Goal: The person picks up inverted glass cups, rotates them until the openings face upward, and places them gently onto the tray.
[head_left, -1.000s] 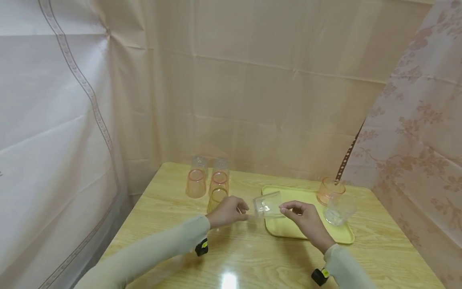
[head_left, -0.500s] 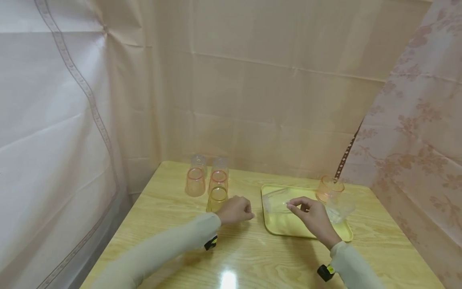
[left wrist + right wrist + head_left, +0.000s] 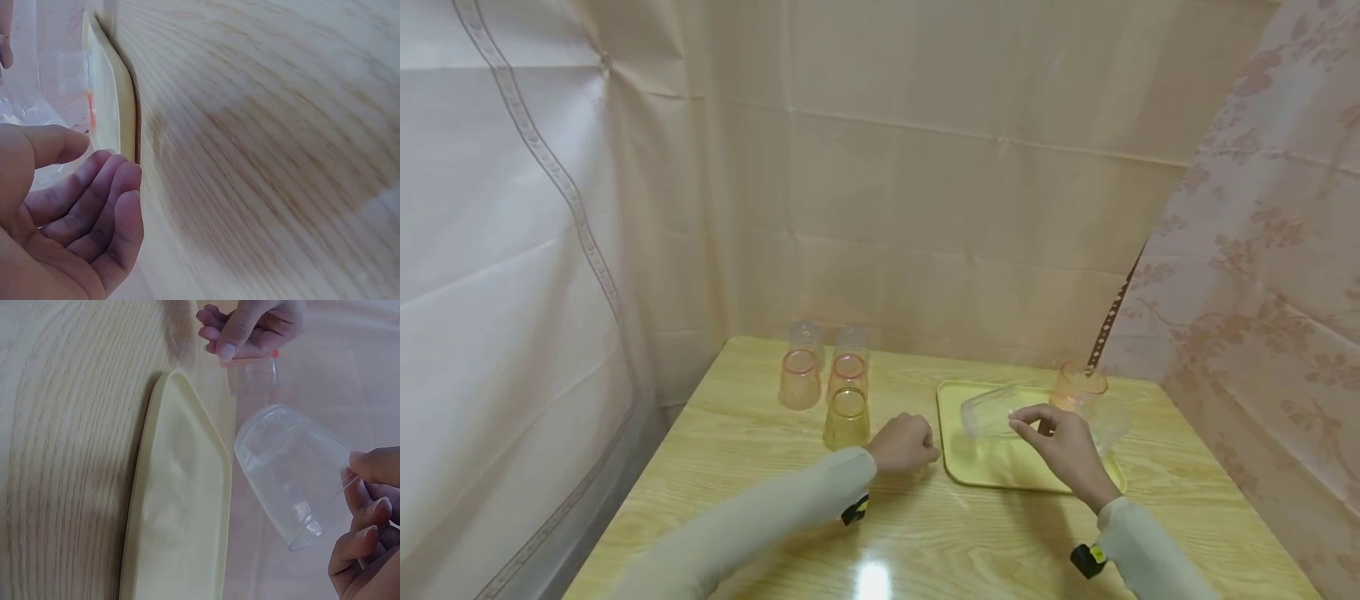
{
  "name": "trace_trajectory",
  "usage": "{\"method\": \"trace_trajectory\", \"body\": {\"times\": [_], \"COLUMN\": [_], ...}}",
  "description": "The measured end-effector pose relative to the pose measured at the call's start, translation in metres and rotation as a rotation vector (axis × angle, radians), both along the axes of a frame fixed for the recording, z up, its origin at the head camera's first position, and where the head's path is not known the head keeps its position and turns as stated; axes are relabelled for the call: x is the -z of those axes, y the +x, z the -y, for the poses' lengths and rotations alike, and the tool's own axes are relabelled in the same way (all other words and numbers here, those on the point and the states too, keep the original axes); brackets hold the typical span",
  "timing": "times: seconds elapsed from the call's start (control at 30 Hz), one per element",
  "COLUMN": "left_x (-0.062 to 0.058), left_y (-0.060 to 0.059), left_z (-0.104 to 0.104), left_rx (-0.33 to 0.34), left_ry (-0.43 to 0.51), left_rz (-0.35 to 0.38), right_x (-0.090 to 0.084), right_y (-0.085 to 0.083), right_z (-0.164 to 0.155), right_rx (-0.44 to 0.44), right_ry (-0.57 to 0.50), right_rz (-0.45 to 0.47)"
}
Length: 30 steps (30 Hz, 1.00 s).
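My right hand (image 3: 1063, 450) pinches a clear plastic cup (image 3: 988, 417) at one edge between thumb and fingers. The cup lies tipped on its side in the air above the yellow tray (image 3: 966, 475); the right wrist view shows its see-through wall (image 3: 287, 469) apart from the tray. Left of the tray, my left hand (image 3: 904, 446) hovers over the table with loosely curled fingers and nothing in them, as the left wrist view confirms. An orange cup (image 3: 1078, 385) stands at the tray's far right, with another clear cup (image 3: 1114, 421) partly hidden behind my right hand.
Left of the tray, upside-down or upright I cannot tell, stand a yellow cup (image 3: 847, 427), two orange cups (image 3: 800, 385) and two clear cups (image 3: 807, 336). Curtains (image 3: 880, 208) enclose the wooden table (image 3: 760, 492) at the back and sides.
The clear cup has moved right, from beside the tray's left edge to over it, in my right hand. My left hand has come away from the cup and shifted slightly right and down.
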State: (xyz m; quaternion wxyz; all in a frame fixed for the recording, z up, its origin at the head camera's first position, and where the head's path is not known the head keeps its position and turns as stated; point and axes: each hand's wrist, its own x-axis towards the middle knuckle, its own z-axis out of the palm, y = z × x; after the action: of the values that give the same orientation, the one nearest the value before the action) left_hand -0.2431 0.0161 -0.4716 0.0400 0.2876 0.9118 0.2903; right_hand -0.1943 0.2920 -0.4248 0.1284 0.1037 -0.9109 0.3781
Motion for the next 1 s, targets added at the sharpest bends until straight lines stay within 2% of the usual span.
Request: {"method": "trace_trajectory", "body": {"times": [0.13, 0.37, 0.57, 0.77, 1.0], "left_x": [0.005, 0.009, 0.013, 0.013, 0.012], "left_y": [-0.002, 0.0, -0.001, -0.005, -0.008], "left_z": [-0.008, -0.018, -0.025, -0.026, -0.028], "left_rx": [-0.004, 0.011, 0.006, -0.028, -0.028], "left_ry": [-0.001, 0.014, -0.016, -0.036, -0.035], "left_rz": [0.01, 0.085, 0.068, 0.072, 0.114], "right_x": [0.001, -0.002, -0.001, 0.001, -0.001], "right_y": [0.0, 0.0, 0.003, 0.003, 0.006], "right_z": [-0.007, -0.015, -0.023, -0.033, -0.043], "right_rx": [0.014, 0.024, 0.036, 0.035, 0.06], "right_ry": [0.034, 0.098, 0.123, 0.161, 0.231], "right_rz": [-0.033, -0.09, -0.124, -0.138, -0.171]}}
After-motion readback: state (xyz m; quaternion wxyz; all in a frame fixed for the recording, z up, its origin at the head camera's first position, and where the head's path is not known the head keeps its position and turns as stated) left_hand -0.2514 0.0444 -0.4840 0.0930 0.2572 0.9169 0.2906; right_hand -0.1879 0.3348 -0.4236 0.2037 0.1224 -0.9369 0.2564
